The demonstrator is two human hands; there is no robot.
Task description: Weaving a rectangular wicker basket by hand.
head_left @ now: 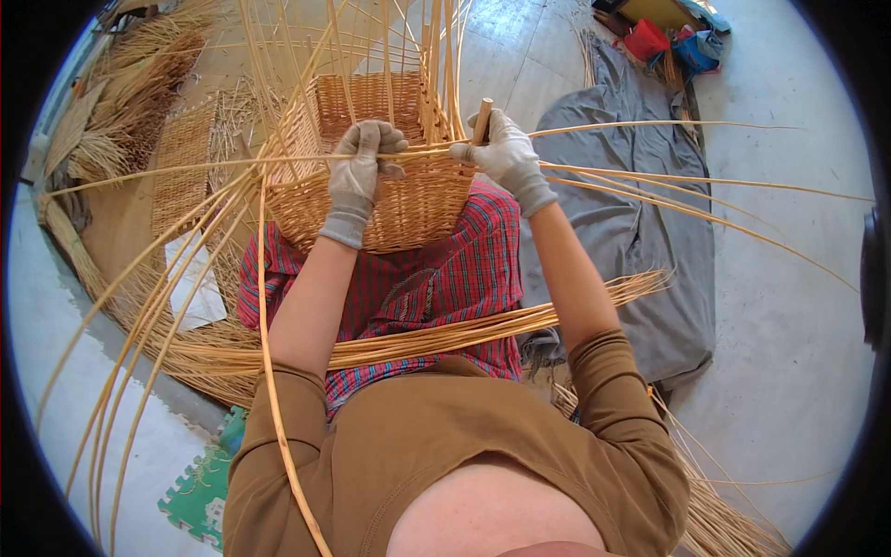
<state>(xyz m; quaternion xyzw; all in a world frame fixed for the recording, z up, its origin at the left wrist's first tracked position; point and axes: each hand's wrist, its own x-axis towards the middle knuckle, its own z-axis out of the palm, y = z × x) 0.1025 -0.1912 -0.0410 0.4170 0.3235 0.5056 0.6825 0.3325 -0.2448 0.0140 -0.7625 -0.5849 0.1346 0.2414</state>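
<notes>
The woven basket is sitting at the far centre, with its near wall lying just beyond the red plaid cloth that is covering the person's lap. Upright canes are rising from its rim. The gloved left hand is resting against the near rim; its fingers are curling where a long strand is crossing the glove, but whether this grip is clenched on the strand cannot be told. The gloved right hand is working at the right end of the near rim, its grip grasping a short wooden stick, which is standing nearly upright. Loose strands are fanning out to left and right. Nearer the body, a bundle of canes is lying across the lap. To the right, a grey cloth is spreading over the floor; to the left, a flat woven panel is lying beyond a white sheet.
</notes>
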